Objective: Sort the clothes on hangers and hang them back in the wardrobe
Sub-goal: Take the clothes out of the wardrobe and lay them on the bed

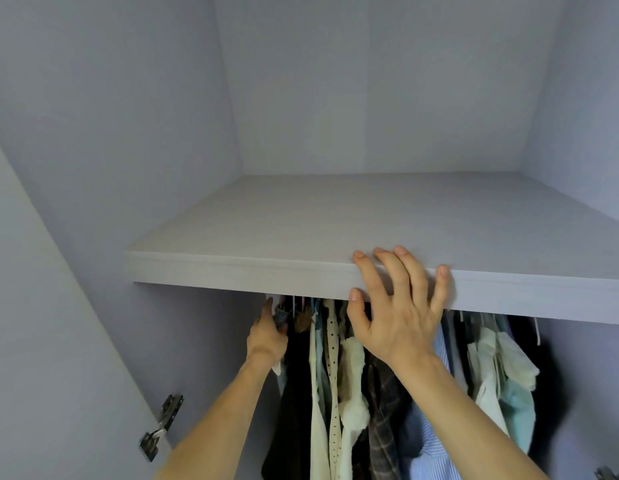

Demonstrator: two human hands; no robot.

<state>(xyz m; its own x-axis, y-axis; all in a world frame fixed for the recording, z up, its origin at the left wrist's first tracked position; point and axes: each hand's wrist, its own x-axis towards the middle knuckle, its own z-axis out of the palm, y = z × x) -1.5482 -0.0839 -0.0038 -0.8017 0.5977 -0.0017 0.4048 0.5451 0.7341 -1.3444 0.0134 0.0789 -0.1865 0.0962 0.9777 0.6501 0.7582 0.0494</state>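
A row of clothes [339, 382] hangs inside the pale wardrobe, under its shelf [266, 268]: dark, cream, dotted, plaid and blue striped garments. My left hand [266, 336] reaches up at the left end of the row, its fingers curled on a dark garment's top near its hanger; the rail is hidden behind the shelf edge. My right hand [401, 299] rests on the shelf's front edge, fingers spread over the top and thumb below the lip.
A second bunch of pale green and white clothes [502, 372] hangs further right. The open door on the left carries a metal hinge [162, 424]; another hinge [609, 474] shows at the lower right. The wardrobe's side walls close in both sides.
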